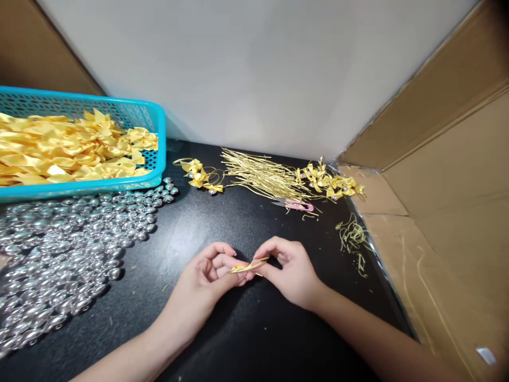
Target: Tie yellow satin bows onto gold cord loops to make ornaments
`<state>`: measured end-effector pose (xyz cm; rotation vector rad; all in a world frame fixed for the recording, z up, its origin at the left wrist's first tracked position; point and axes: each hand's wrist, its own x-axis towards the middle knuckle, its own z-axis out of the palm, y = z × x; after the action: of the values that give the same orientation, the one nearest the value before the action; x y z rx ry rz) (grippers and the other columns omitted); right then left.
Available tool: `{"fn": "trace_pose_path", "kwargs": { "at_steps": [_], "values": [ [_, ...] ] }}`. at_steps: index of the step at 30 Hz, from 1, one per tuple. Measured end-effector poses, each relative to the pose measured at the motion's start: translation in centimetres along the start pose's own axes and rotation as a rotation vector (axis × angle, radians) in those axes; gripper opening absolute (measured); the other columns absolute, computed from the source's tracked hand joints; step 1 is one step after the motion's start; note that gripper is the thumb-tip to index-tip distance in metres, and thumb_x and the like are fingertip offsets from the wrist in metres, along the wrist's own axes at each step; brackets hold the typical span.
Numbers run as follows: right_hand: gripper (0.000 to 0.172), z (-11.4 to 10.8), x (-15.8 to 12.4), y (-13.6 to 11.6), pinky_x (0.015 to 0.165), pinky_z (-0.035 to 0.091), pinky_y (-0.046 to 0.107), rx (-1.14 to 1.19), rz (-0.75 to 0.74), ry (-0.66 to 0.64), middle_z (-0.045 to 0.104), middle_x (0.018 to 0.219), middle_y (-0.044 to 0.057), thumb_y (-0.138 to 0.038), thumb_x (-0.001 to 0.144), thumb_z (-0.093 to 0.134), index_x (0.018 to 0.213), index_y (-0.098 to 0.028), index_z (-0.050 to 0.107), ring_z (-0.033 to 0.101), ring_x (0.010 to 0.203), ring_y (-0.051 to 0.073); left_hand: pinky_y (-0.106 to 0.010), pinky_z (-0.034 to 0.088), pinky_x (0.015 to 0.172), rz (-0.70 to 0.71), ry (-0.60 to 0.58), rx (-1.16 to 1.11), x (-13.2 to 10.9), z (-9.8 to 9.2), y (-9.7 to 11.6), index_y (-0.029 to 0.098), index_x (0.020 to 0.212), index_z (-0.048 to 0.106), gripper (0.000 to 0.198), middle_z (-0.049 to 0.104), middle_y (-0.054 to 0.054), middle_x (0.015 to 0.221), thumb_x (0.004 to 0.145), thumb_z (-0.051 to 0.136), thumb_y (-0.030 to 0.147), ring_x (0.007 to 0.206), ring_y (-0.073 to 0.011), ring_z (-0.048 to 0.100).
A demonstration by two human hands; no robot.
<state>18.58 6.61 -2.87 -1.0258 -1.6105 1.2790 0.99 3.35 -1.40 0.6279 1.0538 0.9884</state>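
Over the front middle of the black table, my left hand (212,271) and my right hand (292,270) meet fingertip to fingertip. Between them runs a gold cord (251,266). My left thumb and fingers pinch its left end, where a bit of yellow ribbon shows. The right end is pinched between my right thumb and index finger. My fingers hide part of the cord, and I cannot tell whether a bead is with it. Behind my hands lie a pile of cut gold cords (262,172) and pink-handled thread snips (296,205).
At the left a turquoise basket (161,143) holds yellow ribbon bows (71,148). Many silver beads (67,254) spread in front of it. Bow-and-bead pieces lie in a left group (201,176) and a right group (330,180). Cord scraps (353,236) lie near the right edge, beside cardboard (445,276).
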Motion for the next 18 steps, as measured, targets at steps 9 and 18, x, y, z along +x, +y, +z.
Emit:
{"fn": "trace_pose_path", "kwargs": {
  "at_steps": [9,18],
  "values": [
    [0.018,-2.2,1.5,-1.2,0.075,0.054,0.032,0.066,0.037,-0.172,0.072,0.087,0.006,-0.03,0.086,0.063,0.095,-0.016,0.067,0.068,0.079,0.016,-0.021,0.054,0.065,0.038,0.055,0.043,-0.2,-0.1,-0.1,0.018,0.097,0.05,0.051,0.076,0.0,0.072,0.064,0.087,0.026,0.066,-0.0127,0.07],
    [0.011,-1.4,0.8,-2.6,0.069,0.051,0.026,-0.373,-0.188,-0.196,0.069,0.079,0.003,-0.01,0.086,0.062,0.078,-0.016,0.067,0.065,0.072,0.014,-0.024,0.055,0.074,0.095,0.023,0.091,-0.3,-0.4,-0.1,0.018,0.09,0.057,0.036,0.075,-0.003,0.083,0.068,0.084,0.025,0.076,-0.0148,0.071]
  ]
}}
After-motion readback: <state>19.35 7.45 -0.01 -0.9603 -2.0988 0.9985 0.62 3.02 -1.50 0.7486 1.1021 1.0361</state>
